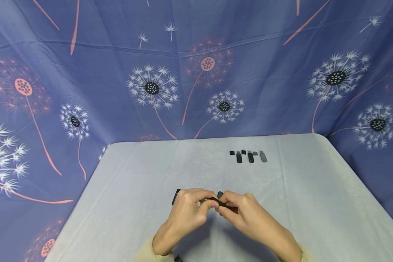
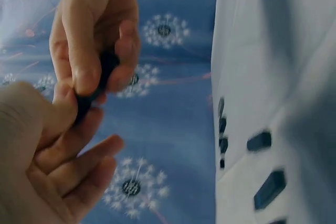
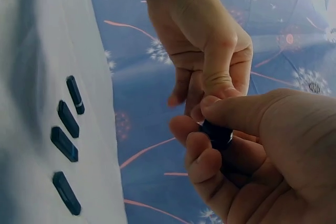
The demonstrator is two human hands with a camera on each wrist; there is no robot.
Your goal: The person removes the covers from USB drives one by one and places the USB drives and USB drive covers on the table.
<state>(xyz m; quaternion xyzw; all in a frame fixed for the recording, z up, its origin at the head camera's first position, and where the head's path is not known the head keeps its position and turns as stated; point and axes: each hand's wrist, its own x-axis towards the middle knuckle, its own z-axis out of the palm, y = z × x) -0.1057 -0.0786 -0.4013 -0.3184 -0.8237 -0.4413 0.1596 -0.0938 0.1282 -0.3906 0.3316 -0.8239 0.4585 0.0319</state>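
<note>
Both hands meet above the front middle of the table, holding a small black stick, apparently a USB stick (image 1: 223, 204), between them. My left hand (image 1: 190, 208) pinches one end between thumb and index finger; its other fingers are loosely spread in the left wrist view. My right hand (image 1: 247, 213) grips the opposite end with thumb and curled fingers. In the right wrist view the dark body of the USB stick (image 3: 218, 135) shows between the fingertips. Fingers hide much of it, so whether its cap is on cannot be seen.
Several dark capped sticks (image 3: 64, 144) lie on the pale-covered table (image 1: 134, 218) beneath and beside the hands. Farther back, uncapped USB sticks (image 1: 250, 157) stand in a row with loose caps (image 1: 231, 153) beside them. A blue dandelion-print curtain (image 1: 183, 72) hangs behind.
</note>
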